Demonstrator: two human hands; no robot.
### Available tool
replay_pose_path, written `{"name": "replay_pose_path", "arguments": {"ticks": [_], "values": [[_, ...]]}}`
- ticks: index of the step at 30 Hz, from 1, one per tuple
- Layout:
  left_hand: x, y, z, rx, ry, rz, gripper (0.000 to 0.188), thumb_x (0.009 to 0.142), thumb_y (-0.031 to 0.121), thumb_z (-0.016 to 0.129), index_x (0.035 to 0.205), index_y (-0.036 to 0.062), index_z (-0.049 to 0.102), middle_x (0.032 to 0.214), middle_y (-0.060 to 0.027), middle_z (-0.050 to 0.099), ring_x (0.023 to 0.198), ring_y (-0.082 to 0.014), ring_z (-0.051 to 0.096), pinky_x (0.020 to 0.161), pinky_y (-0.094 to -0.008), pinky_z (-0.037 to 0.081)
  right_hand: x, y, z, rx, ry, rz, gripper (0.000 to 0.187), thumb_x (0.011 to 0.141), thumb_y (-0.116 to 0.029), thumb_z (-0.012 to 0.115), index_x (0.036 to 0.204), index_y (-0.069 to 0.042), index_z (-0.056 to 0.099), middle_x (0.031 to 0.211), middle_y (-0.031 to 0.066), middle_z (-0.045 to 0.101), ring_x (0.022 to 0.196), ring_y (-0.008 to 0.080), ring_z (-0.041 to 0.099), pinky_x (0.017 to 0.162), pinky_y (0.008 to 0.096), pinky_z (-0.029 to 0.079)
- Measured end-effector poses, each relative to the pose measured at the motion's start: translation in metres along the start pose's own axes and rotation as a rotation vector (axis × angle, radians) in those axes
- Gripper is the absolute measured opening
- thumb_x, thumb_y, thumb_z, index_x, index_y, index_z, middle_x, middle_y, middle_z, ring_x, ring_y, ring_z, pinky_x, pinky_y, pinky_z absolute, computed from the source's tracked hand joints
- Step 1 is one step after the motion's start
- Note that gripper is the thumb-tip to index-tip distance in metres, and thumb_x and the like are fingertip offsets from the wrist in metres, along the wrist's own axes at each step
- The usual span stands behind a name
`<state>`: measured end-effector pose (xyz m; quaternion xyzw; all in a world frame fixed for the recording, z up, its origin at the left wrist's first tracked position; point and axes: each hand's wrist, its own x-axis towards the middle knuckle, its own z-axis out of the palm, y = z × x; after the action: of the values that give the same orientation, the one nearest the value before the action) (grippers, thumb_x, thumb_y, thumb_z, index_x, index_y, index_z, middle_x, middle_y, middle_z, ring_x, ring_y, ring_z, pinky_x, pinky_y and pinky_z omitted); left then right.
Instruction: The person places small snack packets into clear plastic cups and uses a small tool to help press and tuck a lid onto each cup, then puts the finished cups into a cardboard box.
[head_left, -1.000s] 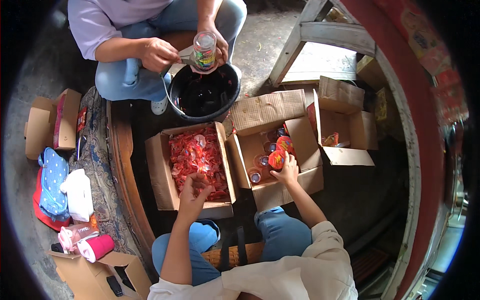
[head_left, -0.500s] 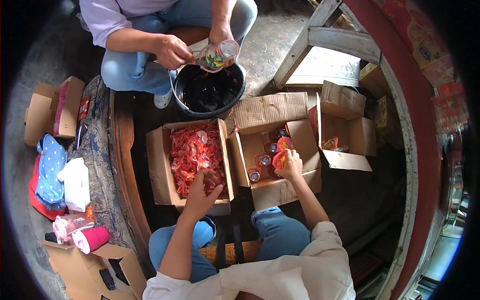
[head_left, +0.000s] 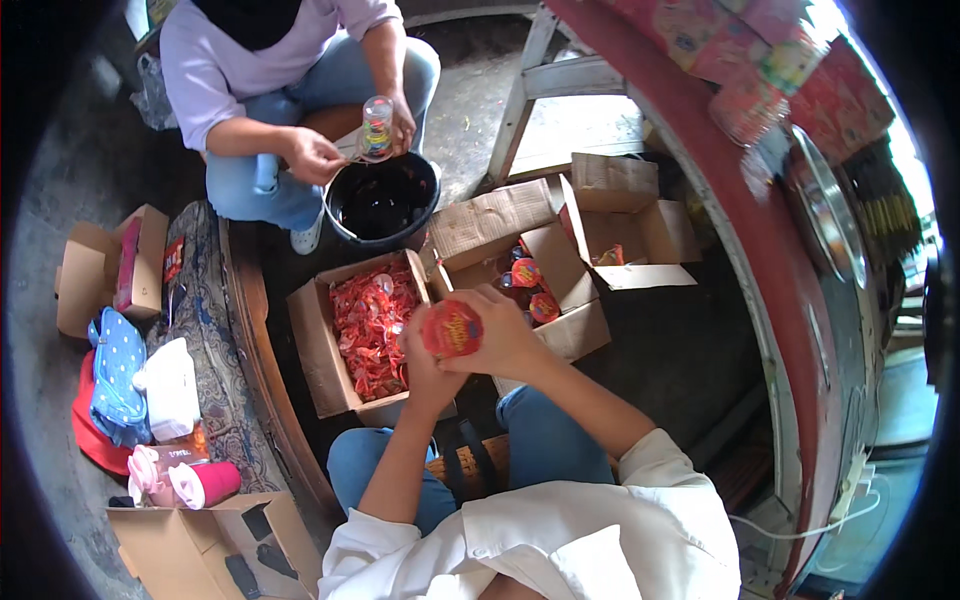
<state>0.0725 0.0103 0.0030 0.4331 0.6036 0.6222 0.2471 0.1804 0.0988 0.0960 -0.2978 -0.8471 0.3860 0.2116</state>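
Note:
A cup with a round red printed top (head_left: 452, 330) is between my two hands, its top facing up. My left hand (head_left: 425, 375) closes round its left and lower side. My right hand (head_left: 505, 335) wraps it from the right. The body of the cup is hidden by my fingers. Beneath and left of my hands, a cardboard box (head_left: 318, 368) holds a heap of red wrapper pieces (head_left: 372, 322). Just beyond my right hand, a second cardboard box (head_left: 490, 218) contains several cups, including a red-topped cup (head_left: 543, 307).
Across from me a person (head_left: 270, 120) holds a clear jar (head_left: 377, 130) over a black bucket (head_left: 428, 205). An open cardboard box (head_left: 668, 232) stands to the right. A wooden frame (head_left: 515, 125) and red table edge (head_left: 720, 150) curve along the right; a patterned mat (head_left: 225, 340) lies left.
My right hand has lifted the red-topped cup from the middle box and come toward me. My left hand has left the wrapper heap and joined it. The view has shifted.

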Motion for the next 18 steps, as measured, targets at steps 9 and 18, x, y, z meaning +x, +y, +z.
{"name": "replay_pose_path", "arguments": {"ticks": [9, 18], "values": [[-0.001, 0.040, -0.051, 0.002, 0.201, 0.051, 0.108, 0.056, 0.000, 0.082, 0.139, 0.0039, 0.013, 0.135, -0.0128, 0.027, 0.120, -0.0230, 0.041, 0.101, -0.0338, 0.038, -0.087, -0.071, -0.115, -0.686, 0.642, -0.131, 0.046, 0.065, -0.014, 0.072, 0.108, -0.009, 0.057, 0.106, 0.0104, 0.059, 0.102, 0.0284, 0.053, 0.088, 0.0439, 0.038], [0.017, 0.026, -0.080, 0.174, 0.426, 0.096, 0.105, 0.057, 0.009, 0.084, 0.138, 0.0006, 0.018, 0.135, -0.0169, 0.030, 0.121, -0.0248, 0.040, 0.102, -0.0358, 0.034, -0.227, -0.048, -0.252, -1.451, 0.860, 0.508, 0.048, 0.092, -0.031, 0.048, 0.133, -0.008, 0.041, 0.128, 0.0134, 0.050, 0.121, 0.0297, 0.044, 0.102, 0.0480, 0.028]]}}
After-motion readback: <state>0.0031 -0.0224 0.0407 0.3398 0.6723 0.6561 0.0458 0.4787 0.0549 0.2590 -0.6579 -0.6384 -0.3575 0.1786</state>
